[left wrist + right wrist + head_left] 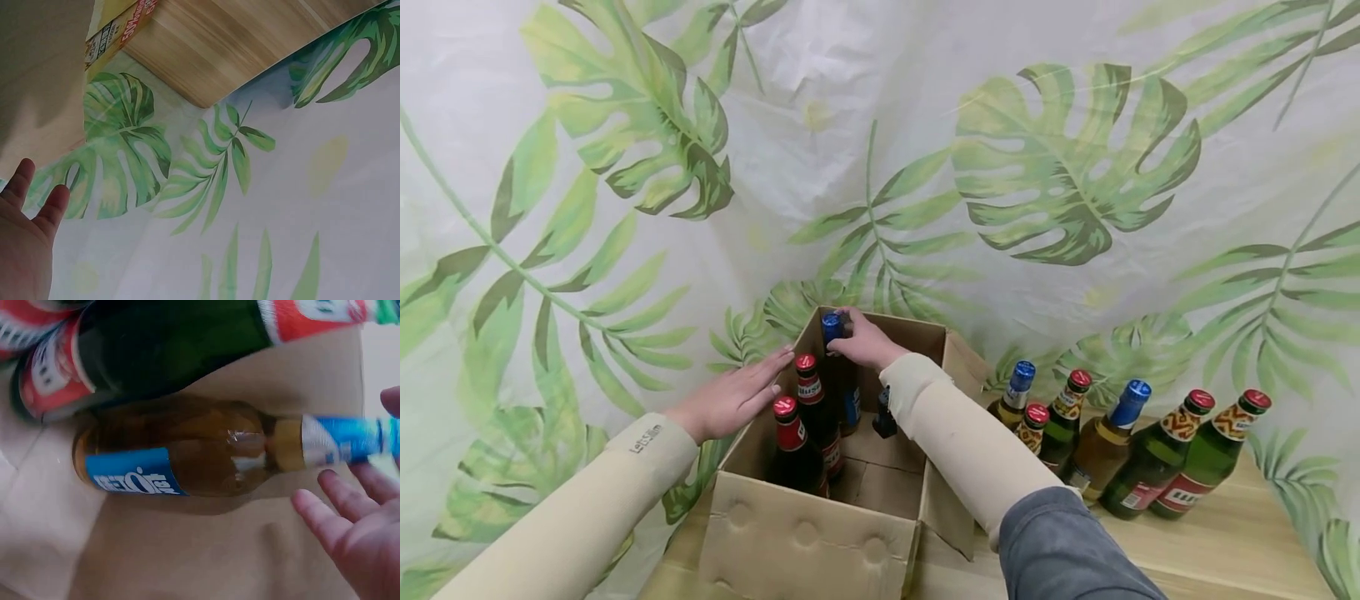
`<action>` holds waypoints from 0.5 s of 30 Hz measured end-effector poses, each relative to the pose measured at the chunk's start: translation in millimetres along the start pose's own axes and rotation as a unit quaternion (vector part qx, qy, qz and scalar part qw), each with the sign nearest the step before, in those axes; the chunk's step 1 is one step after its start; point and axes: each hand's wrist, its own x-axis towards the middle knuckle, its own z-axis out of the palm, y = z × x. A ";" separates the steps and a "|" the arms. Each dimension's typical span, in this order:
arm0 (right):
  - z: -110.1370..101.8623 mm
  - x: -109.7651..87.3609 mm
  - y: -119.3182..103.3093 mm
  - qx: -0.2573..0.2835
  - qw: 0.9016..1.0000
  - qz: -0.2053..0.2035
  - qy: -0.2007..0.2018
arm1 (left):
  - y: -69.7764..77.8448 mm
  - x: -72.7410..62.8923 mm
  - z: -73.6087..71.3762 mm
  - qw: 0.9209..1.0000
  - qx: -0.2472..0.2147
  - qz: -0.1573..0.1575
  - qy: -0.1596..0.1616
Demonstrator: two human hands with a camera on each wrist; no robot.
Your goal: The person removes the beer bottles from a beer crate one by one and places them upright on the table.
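Note:
A brown bottle with a blue foil top and blue label stands in the back left corner of the cardboard box. My right hand is around its top, fingers spread and fingertips right at the neck; the right wrist view shows a gap between thumb and foil. Nearer me in the box, two dark green bottles with red caps stand along the left side, one behind and one in front. My left hand lies with extended fingers along the box's left rim, holding nothing.
Right of the box, several green bottles and blue-topped bottles stand on the wooden table. Box flaps hang out on the right side. Behind everything hangs a leaf-patterned sheet.

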 end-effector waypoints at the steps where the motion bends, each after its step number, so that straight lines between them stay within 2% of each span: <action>1: 0.0 -0.7 -0.5 0.021 1.000 0.002 0.002 | -0.2 -0.2 0.0 1.000 0.001 0.000 -0.001; 3: -0.2 -1.6 -0.5 0.033 0.999 0.005 0.003 | -0.7 -0.3 -0.1 1.000 0.002 0.000 -0.003; 6: -0.6 -0.9 1.7 -0.026 1.000 0.004 -0.001 | -0.3 0.0 -0.8 1.000 0.003 0.002 -0.006; 9: -0.7 1.8 5.4 -0.080 0.997 -0.001 0.012 | 1.0 0.2 -2.5 1.000 0.005 0.003 -0.007; 15: -2.7 2.5 17.2 -0.084 0.994 0.003 0.064 | 1.6 1.4 3.4 1.000 0.011 -0.007 -0.005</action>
